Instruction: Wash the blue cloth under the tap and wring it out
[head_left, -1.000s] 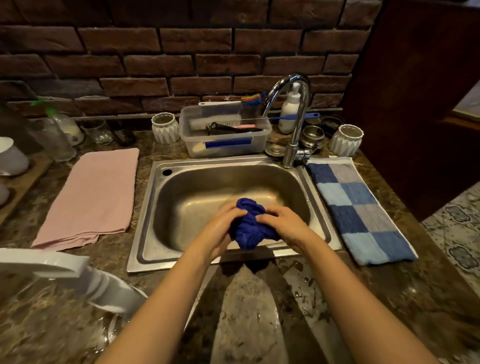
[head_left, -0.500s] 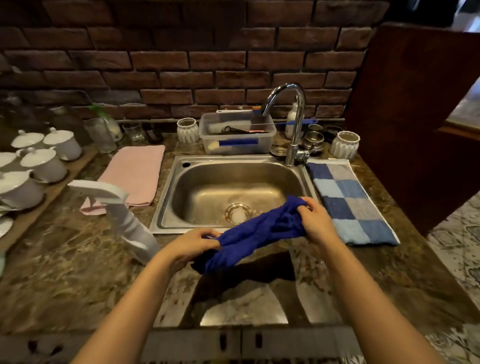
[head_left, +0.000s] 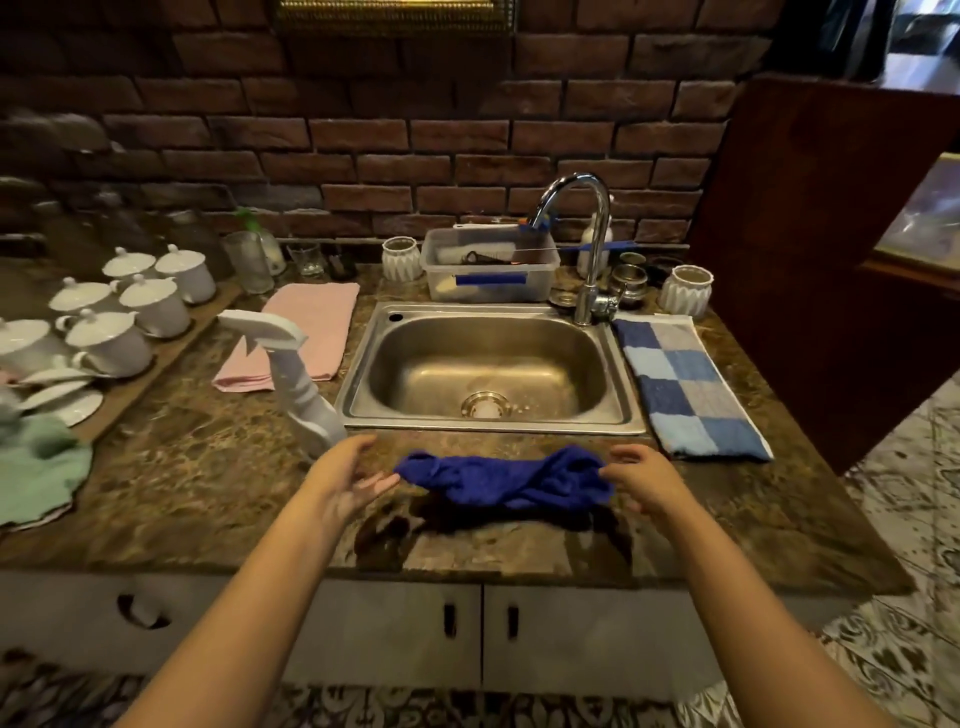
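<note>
The blue cloth (head_left: 506, 480) lies in a twisted, stretched roll on the stone counter, just in front of the steel sink (head_left: 621, 415). My left hand (head_left: 345, 478) is at its left end with fingers spread, the fingertips barely touching it. My right hand (head_left: 641, 478) is at the right end, fingers apart and not gripping. A dark wet patch shows under the cloth. The chrome tap (head_left: 589, 244) stands at the sink's back right, and no water is running.
A white spray bottle (head_left: 298, 379) stands left of the sink, close to my left hand. A pink towel (head_left: 311, 325) and white lidded cups (head_left: 132, 312) are further left, with a green cloth (head_left: 36, 478). A blue checked towel (head_left: 685, 384) lies to the right. A plastic tub (head_left: 488, 270) sits behind the sink.
The cloth went from a bunched ball gripped over the sink to stretched between both hands, then down onto the counter. Both hands have let go. The view has pulled back.
</note>
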